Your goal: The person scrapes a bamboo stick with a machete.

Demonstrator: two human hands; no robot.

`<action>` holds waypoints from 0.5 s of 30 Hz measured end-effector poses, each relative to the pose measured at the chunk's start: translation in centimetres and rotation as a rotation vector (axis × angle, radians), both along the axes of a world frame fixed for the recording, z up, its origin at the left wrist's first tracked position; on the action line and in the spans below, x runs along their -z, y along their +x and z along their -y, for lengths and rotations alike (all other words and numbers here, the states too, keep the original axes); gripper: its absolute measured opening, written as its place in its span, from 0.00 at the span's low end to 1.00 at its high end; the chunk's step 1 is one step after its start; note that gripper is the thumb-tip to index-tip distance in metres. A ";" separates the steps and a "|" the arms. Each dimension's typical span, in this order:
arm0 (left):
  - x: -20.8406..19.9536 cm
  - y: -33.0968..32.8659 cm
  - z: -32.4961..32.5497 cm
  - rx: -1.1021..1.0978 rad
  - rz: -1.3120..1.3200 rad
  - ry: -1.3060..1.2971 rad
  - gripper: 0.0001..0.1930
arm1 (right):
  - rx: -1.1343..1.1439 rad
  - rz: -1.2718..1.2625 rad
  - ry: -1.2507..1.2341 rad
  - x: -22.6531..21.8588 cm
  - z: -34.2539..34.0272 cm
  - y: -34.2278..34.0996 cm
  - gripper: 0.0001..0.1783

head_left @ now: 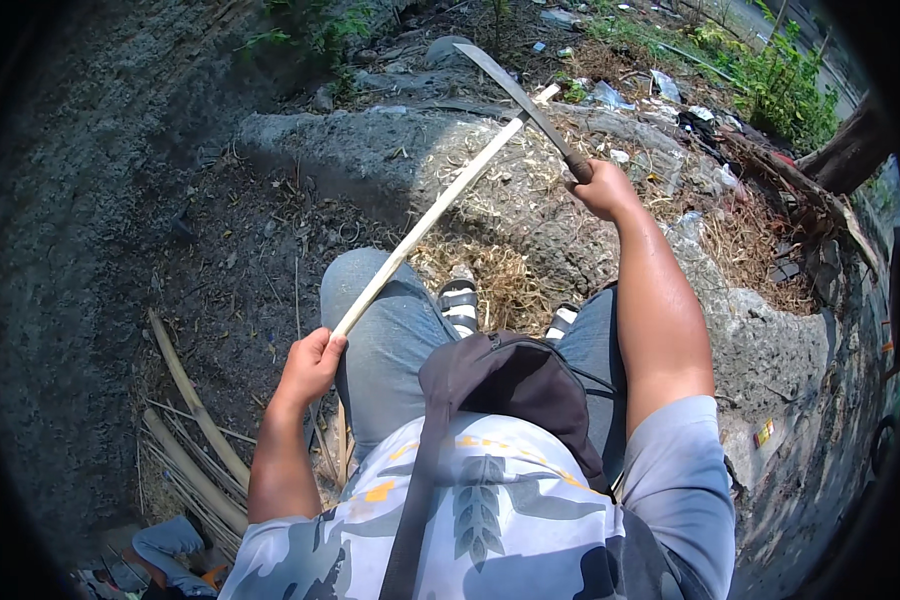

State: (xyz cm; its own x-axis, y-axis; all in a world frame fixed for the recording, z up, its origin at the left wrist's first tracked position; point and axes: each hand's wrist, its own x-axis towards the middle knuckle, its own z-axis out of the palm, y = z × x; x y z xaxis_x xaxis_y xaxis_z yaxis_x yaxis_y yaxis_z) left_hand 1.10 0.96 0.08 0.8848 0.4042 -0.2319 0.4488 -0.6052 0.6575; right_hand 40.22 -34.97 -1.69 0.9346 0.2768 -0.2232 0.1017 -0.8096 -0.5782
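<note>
My left hand (313, 369) is closed round the near end of a long pale stripped stick (432, 215). The stick slants up and away to the right, past my left knee, and its far end lies over a rough stone ledge. In my right hand (605, 190) is the dark handle of a machete (515, 92). Its long, worn blade points up and to the left and crosses the stick close to the far end. Whether the edge touches the wood I cannot tell.
Pale shavings (500, 280) litter the ground and the stone ledge (320, 145). Several poles (195, 400) lie at my left, near another person's leg (170, 555). A dark bag (520, 390) rests on my lap. Rubbish, green plants (790, 95) and a tree trunk (850, 150) stand at the far right.
</note>
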 end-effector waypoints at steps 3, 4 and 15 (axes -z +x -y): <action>-1.1 0.6 0.2 0.021 -0.041 0.041 0.21 | 0.005 0.044 -0.085 0.8 0.3 -0.5 0.21; -1.0 0.6 0.1 0.024 -0.039 0.042 0.21 | 0.008 0.049 -0.077 0.6 0.1 -0.7 0.21; -0.7 0.5 0.4 -0.012 -0.034 -0.016 0.21 | -0.460 0.143 -0.055 -2.0 -3.7 -4.2 0.18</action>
